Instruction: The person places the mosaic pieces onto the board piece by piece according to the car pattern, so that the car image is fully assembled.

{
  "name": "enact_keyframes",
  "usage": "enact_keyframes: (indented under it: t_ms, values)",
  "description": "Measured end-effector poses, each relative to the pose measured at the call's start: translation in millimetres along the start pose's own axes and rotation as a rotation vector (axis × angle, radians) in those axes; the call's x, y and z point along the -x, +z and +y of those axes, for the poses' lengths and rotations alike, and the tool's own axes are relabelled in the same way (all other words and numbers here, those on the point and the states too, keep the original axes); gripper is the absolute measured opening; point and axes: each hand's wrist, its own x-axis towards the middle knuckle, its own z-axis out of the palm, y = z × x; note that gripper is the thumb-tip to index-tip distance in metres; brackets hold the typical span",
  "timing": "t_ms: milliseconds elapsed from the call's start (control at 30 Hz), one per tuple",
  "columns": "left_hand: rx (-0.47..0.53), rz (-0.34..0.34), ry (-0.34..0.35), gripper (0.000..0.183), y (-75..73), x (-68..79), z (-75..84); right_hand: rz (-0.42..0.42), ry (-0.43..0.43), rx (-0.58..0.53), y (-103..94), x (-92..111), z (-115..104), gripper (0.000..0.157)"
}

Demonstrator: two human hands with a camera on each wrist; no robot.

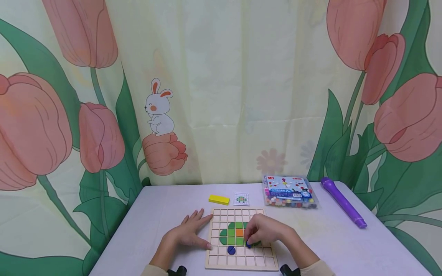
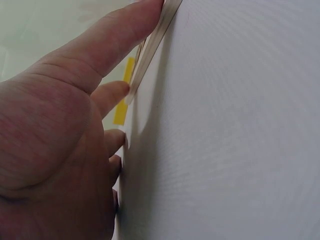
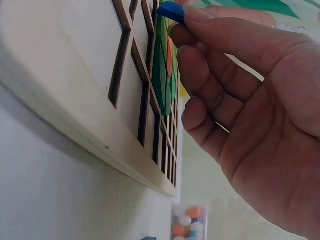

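A wooden grid board (image 1: 215, 262) lies on the table with green pieces (image 1: 231, 240), an orange square (image 1: 239, 232) and dark blue pieces (image 1: 231, 250) set in its cells. My right hand (image 1: 266, 229) is over the right part of the board, thumb and fingertips pinching a small blue piece (image 3: 171, 11). In the right wrist view that piece is close to the grid beside the green ones. My left hand (image 1: 189, 232) has its fingers spread at the board's left side, thumb and index fingertip at its edge.
Behind the board lie a yellow block (image 1: 219, 199) and a small pattern card (image 1: 241, 199). A clear box of colored beads (image 1: 291, 192) stands at the back right, with a purple marker-shaped tube (image 1: 343, 202) further right. A tulip-print curtain (image 1: 221, 96) hangs behind the table.
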Motion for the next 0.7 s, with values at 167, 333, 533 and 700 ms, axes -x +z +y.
enact_keyframes:
  t_ms: [167,333,533,700]
  values:
    - [-0.001,0.003,0.001,0.108,0.0,0.0,0.0,-0.014,0.041,0.008,3.4,0.0,-3.8,0.009]
    - [-0.003,0.003,-0.002,0.109,-0.1,0.5,0.5,-0.024,0.054,0.022,5.5,-0.7,-5.8,0.009]
    - [-0.002,0.003,-0.005,0.108,-0.4,0.6,1.4,-0.031,0.066,0.015,6.2,0.0,-5.8,0.009]
    - [-0.001,0.004,-0.008,0.108,-0.5,1.2,1.0,-0.046,0.081,0.005,5.3,1.8,-7.0,0.011]
